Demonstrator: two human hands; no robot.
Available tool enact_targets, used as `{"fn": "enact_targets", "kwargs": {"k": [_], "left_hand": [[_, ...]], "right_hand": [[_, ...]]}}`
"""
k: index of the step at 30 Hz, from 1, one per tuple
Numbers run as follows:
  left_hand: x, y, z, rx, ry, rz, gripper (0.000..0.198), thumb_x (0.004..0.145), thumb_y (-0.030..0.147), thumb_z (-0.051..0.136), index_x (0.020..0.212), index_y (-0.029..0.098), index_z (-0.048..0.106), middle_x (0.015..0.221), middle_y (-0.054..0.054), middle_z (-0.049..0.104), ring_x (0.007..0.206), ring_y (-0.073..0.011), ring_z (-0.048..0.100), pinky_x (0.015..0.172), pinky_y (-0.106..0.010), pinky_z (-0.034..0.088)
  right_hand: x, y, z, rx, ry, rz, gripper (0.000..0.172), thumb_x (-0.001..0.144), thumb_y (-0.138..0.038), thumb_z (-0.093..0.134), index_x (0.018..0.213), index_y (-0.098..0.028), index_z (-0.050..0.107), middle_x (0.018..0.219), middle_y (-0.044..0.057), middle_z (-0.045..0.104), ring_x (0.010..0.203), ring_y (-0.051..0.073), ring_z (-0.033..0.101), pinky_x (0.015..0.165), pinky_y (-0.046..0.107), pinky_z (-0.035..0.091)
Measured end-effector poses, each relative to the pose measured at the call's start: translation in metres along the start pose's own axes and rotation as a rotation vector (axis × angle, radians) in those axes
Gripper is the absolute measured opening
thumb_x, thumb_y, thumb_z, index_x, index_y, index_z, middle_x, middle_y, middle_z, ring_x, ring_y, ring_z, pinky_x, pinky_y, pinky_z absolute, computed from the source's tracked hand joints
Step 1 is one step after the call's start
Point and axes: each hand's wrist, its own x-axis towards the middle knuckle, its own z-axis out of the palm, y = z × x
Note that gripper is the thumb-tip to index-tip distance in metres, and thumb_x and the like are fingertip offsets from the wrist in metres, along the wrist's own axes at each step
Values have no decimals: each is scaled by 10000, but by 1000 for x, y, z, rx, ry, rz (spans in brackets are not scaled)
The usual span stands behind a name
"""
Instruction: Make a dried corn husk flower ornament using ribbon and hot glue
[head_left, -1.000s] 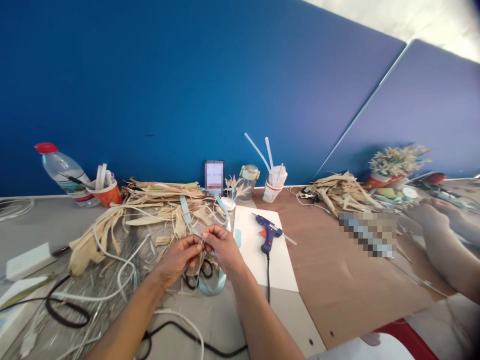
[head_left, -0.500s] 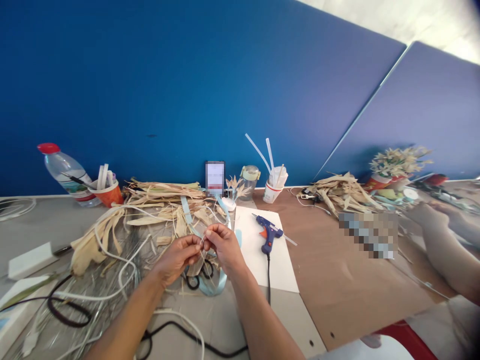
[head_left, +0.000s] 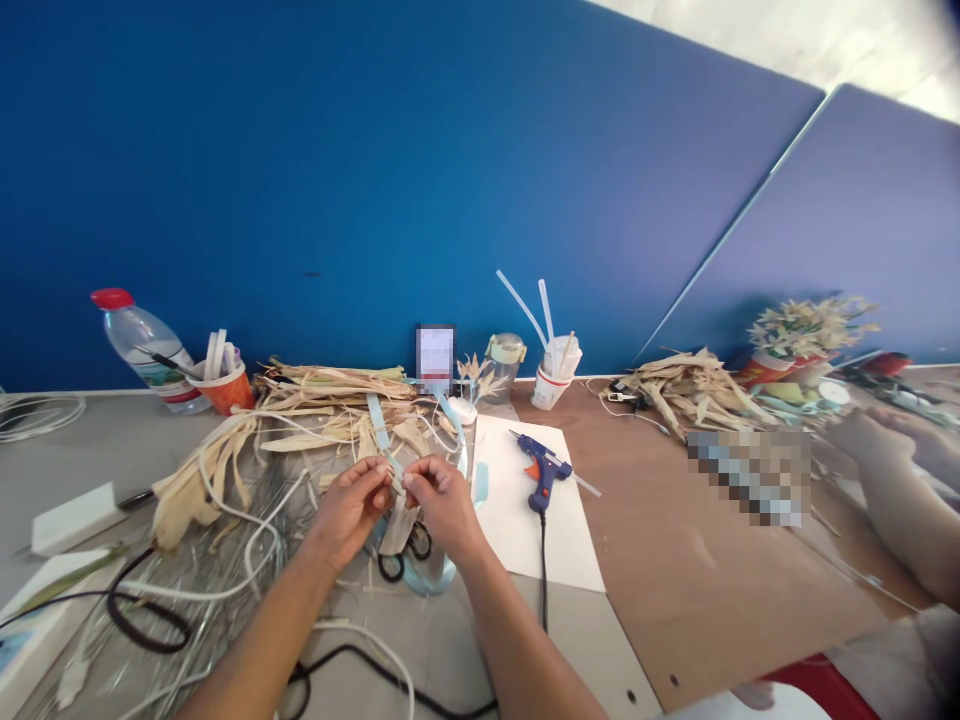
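Observation:
Close together over the middle of the table, my left hand point(head_left: 351, 508) and my right hand point(head_left: 444, 503) pinch a thin pale strip point(head_left: 396, 482) between their fingertips. It looks like dried husk, though the fingers hide part of it. Just below them hangs or lies a wider pale husk piece point(head_left: 397, 530); whether it joins the strip I cannot tell. Black scissors handles point(head_left: 391, 568) show under the hands, beside a curled light-blue ribbon point(head_left: 429, 582). Behind the fingers spreads a pile of dried corn husks point(head_left: 330, 385).
A blue glue gun point(head_left: 541, 468) lies on white paper point(head_left: 570, 550) to the right. White cables point(head_left: 255, 520) loop at left. A tilted bottle point(head_left: 142, 340), an orange cup point(head_left: 229, 392) and a white cup point(head_left: 550, 390) line the blue partition. At far right is another person's arm point(head_left: 892, 490).
My hands have drawn slightly apart, and more of the pale strip shows between them. The wider pale piece below is now more visible. The whole view has shifted a little.

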Motion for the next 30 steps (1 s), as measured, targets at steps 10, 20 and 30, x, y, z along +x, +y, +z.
{"fn": "enact_targets", "kwargs": {"k": [10,20,30], "left_hand": [[-2,1,1,34,-41,43,184,658,244,725,708,145,578,623,43,539,454,-32,386,476,-182,359],[-5,0,8,164,-27,120,227,670,329,707,682,163,553,543,70,464,474,-47,368,480,-181,313],[-3,-6,2,210,-25,137,208,724,341,671,740,178,543,583,62,503,506,-70,409,522,-202,347]], "right_hand": [[-1,2,-2,-160,-65,13,68,698,-181,564,645,-184,606,578,-42,536,545,107,452,555,236,362],[4,7,-7,87,-54,44,224,688,-282,675,887,-188,633,708,-21,601,644,122,538,632,253,433],[1,10,-1,-50,-28,99,160,750,-264,570,617,-177,554,494,-60,490,450,77,373,472,218,297]]}}
